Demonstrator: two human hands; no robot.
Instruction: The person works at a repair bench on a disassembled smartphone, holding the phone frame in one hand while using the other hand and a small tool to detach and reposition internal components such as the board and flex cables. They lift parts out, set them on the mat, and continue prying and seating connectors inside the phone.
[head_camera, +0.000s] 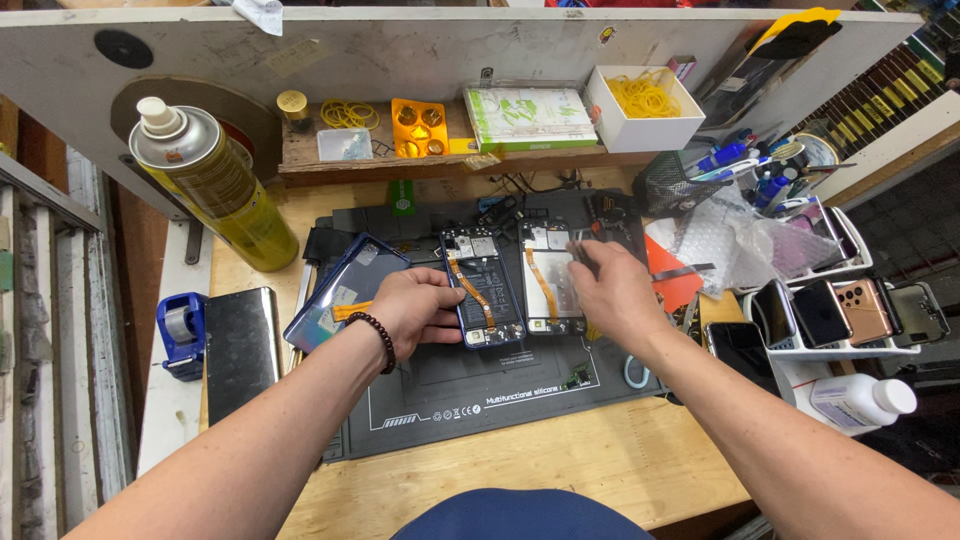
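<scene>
Two opened phones lie side by side on a dark silicone work mat. The left one has a blue frame and an orange flex cable; my left hand rests on its left edge and holds it down. The right one is a pale panel with its own orange flex cable. My right hand hovers over it, pinching thin metal tweezers whose tips point at its upper right corner. A blue glossy back cover lies under my left wrist.
A yellow spray can stands at the left, with a blue tape dispenser and a dark slab. A white rack of phones, bubble wrap and a white bottle are on the right. A shelf with a rubber-band box runs behind.
</scene>
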